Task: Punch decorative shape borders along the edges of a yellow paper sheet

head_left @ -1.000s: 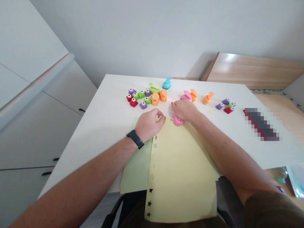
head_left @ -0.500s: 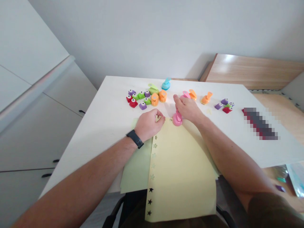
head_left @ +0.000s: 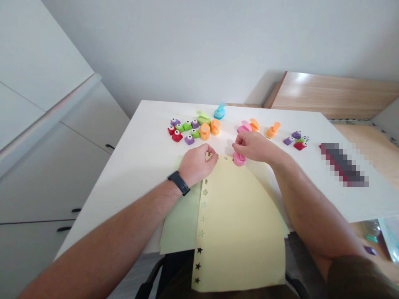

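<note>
My left hand [head_left: 197, 164], a dark watch on its wrist, pinches the upper left corner of a sheet of yellow paper [head_left: 241, 228]. Cut-out stars, flowers and crowns run down the sheet's left side, and one small hole shows by its top edge. Along that top edge, right of the hole, sits a pink craft punch [head_left: 239, 159]. My right hand [head_left: 254, 146] is closed over the punch's lever, hiding its upper part. Beneath the yellow sheet lies pale green paper [head_left: 181, 226]. The yellow sheet's lower end hangs past the table edge over my lap.
Several small red, green and purple punches [head_left: 187, 126] stand at the back left beside orange punches [head_left: 205, 132] and a blue punch [head_left: 220, 112]. Another pink punch [head_left: 244, 127] is behind my right hand. More small punches [head_left: 296, 140] and a blurred-out object [head_left: 344, 165] lie on the white table [head_left: 131, 166] at right.
My right hand has come down lower over the pink punch, and the punch has shifted slightly right along the paper's top edge. My left hand keeps its pinch on the corner.
</note>
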Tool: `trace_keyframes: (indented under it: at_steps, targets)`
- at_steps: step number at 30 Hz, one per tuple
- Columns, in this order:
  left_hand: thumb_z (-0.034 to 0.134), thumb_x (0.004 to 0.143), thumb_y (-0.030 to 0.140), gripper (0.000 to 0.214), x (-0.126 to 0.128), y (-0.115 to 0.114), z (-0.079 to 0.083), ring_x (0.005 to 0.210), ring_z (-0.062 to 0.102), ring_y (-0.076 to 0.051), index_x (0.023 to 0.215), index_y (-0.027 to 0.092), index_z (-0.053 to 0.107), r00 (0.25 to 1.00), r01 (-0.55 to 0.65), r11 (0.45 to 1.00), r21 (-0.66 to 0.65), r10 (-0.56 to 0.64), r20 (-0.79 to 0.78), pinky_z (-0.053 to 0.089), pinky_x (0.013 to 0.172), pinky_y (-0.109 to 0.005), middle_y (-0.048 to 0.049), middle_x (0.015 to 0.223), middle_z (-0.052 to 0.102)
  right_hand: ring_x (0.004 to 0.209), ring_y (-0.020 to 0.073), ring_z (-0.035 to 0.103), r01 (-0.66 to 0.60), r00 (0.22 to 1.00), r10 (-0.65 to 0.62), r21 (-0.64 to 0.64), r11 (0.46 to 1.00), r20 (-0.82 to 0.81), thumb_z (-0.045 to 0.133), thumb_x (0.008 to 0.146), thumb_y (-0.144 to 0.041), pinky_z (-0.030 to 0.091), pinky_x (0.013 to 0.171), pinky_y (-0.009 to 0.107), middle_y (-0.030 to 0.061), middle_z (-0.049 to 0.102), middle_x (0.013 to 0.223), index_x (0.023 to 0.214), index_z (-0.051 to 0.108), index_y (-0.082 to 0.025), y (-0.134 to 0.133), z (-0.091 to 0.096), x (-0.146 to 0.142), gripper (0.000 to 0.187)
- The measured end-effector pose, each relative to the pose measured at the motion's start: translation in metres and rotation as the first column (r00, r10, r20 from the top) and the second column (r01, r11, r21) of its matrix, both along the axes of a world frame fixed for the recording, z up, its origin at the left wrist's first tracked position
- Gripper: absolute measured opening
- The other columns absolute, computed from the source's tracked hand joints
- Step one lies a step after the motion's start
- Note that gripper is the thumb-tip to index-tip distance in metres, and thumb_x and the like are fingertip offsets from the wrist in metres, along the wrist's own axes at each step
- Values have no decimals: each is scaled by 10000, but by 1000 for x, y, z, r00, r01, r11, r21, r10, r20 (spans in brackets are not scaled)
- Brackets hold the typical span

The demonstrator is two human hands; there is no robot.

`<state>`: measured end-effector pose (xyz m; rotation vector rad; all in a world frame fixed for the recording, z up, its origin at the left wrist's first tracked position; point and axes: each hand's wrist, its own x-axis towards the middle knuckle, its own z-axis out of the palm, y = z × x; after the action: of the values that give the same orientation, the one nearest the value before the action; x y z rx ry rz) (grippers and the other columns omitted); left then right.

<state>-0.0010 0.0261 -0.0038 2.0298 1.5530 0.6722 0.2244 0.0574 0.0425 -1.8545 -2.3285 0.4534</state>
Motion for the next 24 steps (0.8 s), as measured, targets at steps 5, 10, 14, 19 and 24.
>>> trace_keyframes:
  at_steps: [5, 10, 14, 19, 24]
  targets:
    - [574, 895, 442, 251, 0, 0, 0, 591, 564, -189, 933, 231, 705, 1000, 0, 1000, -4, 0, 11, 298, 568, -312, 20, 579, 584, 645, 144, 564, 16, 1000, -17, -19, 1000, -16, 568, 825, -298, 342, 575, 275, -8, 677, 708, 761, 595, -214, 2, -1, 6, 110]
    - [570, 896, 436, 254, 0, -1, 3, 597, 569, -191, 942, 224, 701, 1000, -5, 1000, -19, 5, 16, 312, 574, -312, 14, 601, 599, 674, 152, 580, 17, 1000, -17, -44, 999, -1, 561, 823, -293, 355, 589, 280, -4, 688, 732, 741, 595, -215, 1, 2, 7, 117]
    - [578, 893, 423, 237, 0, -1, 4, 587, 566, -185, 936, 222, 697, 1000, -13, 1000, -24, 14, 21, 322, 577, -313, 20, 593, 590, 660, 147, 575, -17, 1000, 16, -63, 998, -2, 548, 832, -285, 357, 582, 279, -1, 686, 734, 733, 593, -212, 0, 6, 9, 131]
    - [583, 892, 420, 231, -1, 0, 3, 614, 574, -185, 934, 221, 693, 1000, -18, 1000, -13, 19, 10, 332, 587, -312, 10, 645, 624, 656, 142, 571, -31, 1000, 31, -59, 998, -2, 540, 835, -281, 356, 583, 281, 2, 689, 739, 735, 602, -208, 0, 7, 10, 139]
    - [585, 890, 423, 226, -1, 1, 3, 606, 568, -183, 927, 225, 687, 1000, -23, 1000, -12, 23, 15, 325, 585, -310, 12, 636, 622, 655, 141, 571, -31, 1000, 31, -58, 998, -7, 538, 846, -277, 359, 585, 280, 1, 691, 734, 748, 609, -207, -1, 6, 8, 140]
